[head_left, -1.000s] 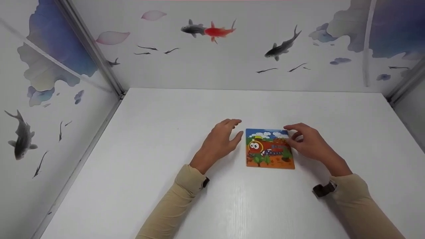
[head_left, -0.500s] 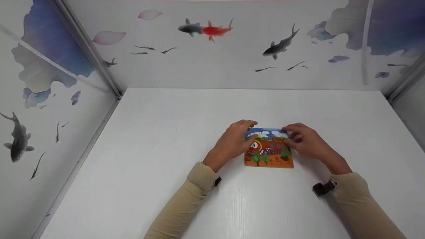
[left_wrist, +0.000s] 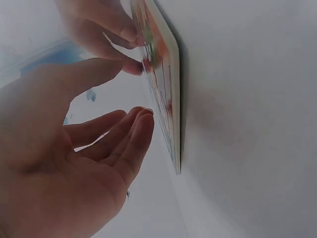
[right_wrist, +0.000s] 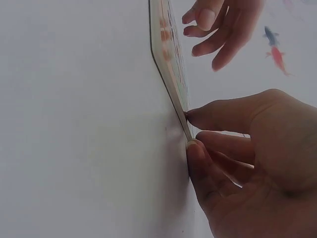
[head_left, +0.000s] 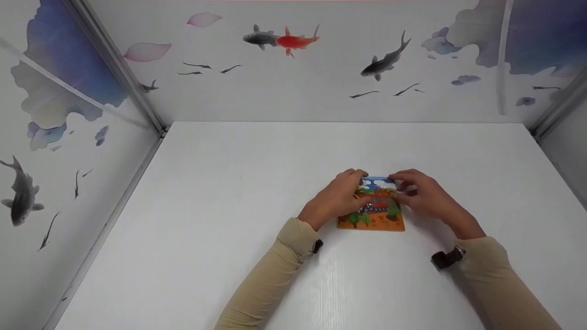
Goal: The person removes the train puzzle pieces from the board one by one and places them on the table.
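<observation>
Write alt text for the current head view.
A person's right hand pinches the far right corner of a brightly colored picture board on a white table; their left hand covers part of its left side. A fish-patterned white wall stands behind.

Both the left hand and the right hand are bare. The left sleeve and right sleeve are long, tan and creased, bunched at the cuffs. A blocky black wrist device shows by the right cuff, a smaller black piece by the left.

The left hand curves loosely, thumb apart from fingers, while the right hand pinches.
</observation>
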A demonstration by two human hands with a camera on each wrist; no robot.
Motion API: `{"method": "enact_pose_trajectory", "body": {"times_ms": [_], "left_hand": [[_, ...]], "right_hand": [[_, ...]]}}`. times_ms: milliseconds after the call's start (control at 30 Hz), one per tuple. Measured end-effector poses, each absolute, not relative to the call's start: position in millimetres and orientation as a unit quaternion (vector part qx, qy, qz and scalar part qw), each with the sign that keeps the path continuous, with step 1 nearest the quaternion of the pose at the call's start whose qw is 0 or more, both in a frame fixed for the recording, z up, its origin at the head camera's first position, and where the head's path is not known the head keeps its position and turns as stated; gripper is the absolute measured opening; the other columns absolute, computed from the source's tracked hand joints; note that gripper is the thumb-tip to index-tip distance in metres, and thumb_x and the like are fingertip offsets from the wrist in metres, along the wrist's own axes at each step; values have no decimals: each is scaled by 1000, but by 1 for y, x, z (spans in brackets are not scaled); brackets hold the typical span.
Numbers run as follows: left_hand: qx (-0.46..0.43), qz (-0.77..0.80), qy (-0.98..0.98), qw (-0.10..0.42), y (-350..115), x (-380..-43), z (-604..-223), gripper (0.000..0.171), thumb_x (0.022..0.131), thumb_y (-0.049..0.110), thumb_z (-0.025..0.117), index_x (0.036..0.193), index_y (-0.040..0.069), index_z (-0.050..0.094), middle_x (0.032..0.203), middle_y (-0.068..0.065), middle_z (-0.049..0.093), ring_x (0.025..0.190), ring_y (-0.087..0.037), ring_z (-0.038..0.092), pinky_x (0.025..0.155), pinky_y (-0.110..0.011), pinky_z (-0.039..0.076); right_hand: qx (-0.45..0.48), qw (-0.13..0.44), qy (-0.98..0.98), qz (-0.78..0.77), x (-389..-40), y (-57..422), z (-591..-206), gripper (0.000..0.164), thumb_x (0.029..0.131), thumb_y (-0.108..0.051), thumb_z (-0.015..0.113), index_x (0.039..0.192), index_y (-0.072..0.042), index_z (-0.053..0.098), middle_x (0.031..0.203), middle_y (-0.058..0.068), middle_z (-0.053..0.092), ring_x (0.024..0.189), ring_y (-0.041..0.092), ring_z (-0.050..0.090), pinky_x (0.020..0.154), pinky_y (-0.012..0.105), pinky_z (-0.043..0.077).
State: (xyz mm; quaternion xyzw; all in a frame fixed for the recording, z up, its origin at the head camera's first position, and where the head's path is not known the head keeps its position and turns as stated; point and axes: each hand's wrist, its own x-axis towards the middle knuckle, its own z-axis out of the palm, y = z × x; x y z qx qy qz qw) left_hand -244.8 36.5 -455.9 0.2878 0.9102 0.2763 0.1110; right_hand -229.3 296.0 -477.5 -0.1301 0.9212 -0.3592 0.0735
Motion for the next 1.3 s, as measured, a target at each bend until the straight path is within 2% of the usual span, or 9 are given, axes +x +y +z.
{"method": "enact_pose_trajectory", "body": {"times_ms": [333,567,833,933,1133,1300], "left_hand": [[284,273,911,124,57,-251,-462,60,105,33,73,157,11,54,147,-7,61,130,-15,60,116,-29,50],[256,271,921,110,68,-251,-465,50,103,30,76,147,9,65,139,-9,63,121,-17,62,108,-27,53],[231,262,932,96,76,-249,-463,43,103,31,76,141,14,68,135,-7,61,117,-17,60,104,-27,55],[218,254,937,97,79,-248,-462,43,102,34,78,139,15,68,134,-7,59,115,-16,57,102,-28,55],[213,227,946,97,86,-248,-458,52,97,44,82,138,15,65,131,-5,60,117,-16,57,99,-31,57],[203,246,941,117,88,-250,-457,53,97,41,83,139,14,64,133,-5,60,121,-17,57,103,-35,57]], "right_hand": [[-132,72,916,-372,-228,299,-481,57,103,-8,72,156,-1,53,154,23,51,126,41,64,109,61,55],[-123,82,914,-378,-228,300,-484,57,104,-10,71,157,-2,53,154,23,50,127,40,62,110,61,54],[-126,77,914,-378,-228,299,-484,55,105,-10,70,157,-2,54,152,23,51,125,39,62,109,59,54],[-130,74,915,-375,-227,299,-484,55,105,-10,70,157,-2,54,151,23,51,123,38,62,107,56,55],[-147,80,915,-366,-228,299,-483,57,105,-14,71,158,-1,52,151,23,50,120,35,61,102,42,56],[-147,96,913,-369,-227,299,-480,62,105,-16,73,161,-3,49,154,22,47,125,35,58,108,53,54]]}}
